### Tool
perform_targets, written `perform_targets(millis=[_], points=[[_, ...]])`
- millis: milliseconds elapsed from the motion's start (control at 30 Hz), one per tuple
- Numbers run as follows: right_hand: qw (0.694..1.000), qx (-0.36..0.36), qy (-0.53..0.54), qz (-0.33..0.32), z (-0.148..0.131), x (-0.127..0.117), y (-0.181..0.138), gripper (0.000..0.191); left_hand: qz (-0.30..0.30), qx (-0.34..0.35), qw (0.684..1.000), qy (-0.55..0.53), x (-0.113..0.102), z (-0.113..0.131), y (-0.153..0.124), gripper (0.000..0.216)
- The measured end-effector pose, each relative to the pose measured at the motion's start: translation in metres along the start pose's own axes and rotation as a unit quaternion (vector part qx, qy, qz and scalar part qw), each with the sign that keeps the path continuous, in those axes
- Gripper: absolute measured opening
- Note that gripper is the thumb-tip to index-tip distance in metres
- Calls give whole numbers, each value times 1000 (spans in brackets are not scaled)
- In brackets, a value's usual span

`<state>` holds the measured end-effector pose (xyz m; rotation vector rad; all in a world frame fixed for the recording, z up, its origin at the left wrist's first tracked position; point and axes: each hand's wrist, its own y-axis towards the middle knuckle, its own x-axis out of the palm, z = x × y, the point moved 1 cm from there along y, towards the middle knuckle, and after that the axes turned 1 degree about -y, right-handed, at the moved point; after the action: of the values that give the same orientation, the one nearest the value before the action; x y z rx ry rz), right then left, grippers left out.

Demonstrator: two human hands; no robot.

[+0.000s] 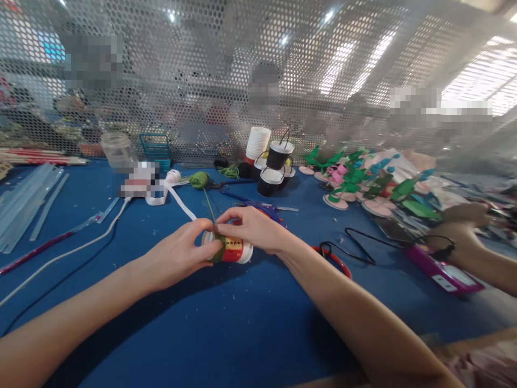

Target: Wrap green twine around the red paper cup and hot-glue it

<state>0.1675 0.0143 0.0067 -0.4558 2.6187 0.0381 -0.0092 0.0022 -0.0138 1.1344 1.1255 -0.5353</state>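
A red and white paper cup (234, 252) lies on its side above the blue table, its left part wrapped in green yarn. My left hand (180, 250) is closed around the wrapped end, thumb on the yarn and the other fingers partly hidden. From above, my right hand (256, 229) pinches the green yarn at the cup, its fingertips close to my left thumb. One taut strand (209, 203) runs from there to a green yarn ball (199, 179) farther back. A white ribbon (181, 203) ends near my left fingers.
Black-wrapped cups (270, 182) with handles and stacked white cups (258, 143) stand behind. Scissors (262, 206) lie beyond my right hand. Craft flowers (347, 186) fill the back right. Another person's hand (460, 231) is beside a purple power strip (440, 269). Glue sticks (30, 199) lie left.
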Motion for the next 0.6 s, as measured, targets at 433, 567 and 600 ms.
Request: perform_targets(millis=[433,567,600], points=[[1000,20,9,13,-2,-1,-2,14,0,23,1000,19,-1,1,1,19],[999,21,-20,18,-1,0,-1,16,-22,-15,999,-24,0,3,1,23],[999,21,-18,18,-1,0,0,14,-27,-24,999,-33,0,4,0,24]])
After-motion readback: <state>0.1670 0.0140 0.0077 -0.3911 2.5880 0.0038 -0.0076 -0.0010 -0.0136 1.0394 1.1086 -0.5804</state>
